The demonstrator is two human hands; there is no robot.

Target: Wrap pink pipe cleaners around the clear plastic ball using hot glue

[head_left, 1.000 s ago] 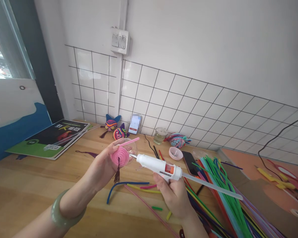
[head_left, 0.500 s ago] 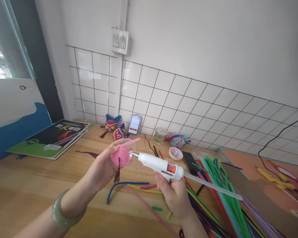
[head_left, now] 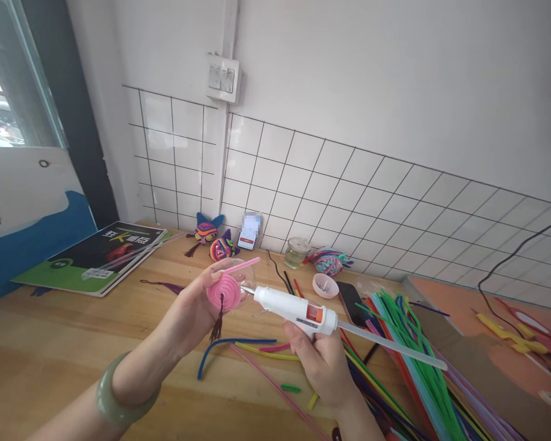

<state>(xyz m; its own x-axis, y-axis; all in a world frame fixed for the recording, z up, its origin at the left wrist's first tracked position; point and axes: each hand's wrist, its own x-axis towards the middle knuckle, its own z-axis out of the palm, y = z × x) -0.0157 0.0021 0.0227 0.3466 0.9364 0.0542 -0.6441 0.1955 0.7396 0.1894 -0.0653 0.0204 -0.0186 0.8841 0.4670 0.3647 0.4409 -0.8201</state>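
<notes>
My left hand [head_left: 195, 309] holds a clear, rounded plastic piece, seen at its edge, with a pink pipe cleaner coil [head_left: 223, 291] wound in a spiral on it. The coil's loose pink end [head_left: 241, 265] sticks out to the upper right. A dark brown tassel [head_left: 217, 326] hangs from the spiral's middle. My right hand [head_left: 324, 361] is wrapped round the grip of a white hot glue gun [head_left: 282, 308]. Its metal nozzle is at the right edge of the coil; whether it touches is too small to tell. A long translucent glue stick [head_left: 395, 346] juts from the gun's rear.
Loose pipe cleaners [head_left: 236, 340] and a bright bundle [head_left: 417, 349] lie in front and at right. Behind stand yarn-like mask ornaments [head_left: 207, 229], a phone [head_left: 250, 233], a glass jar [head_left: 296, 253] and a pink bowl [head_left: 325, 285]. A magazine [head_left: 105, 254] lies left.
The glue gun has shifted slightly left, and its nozzle sits a little lower along the coil's edge. The left hand's hold looks the same.
</notes>
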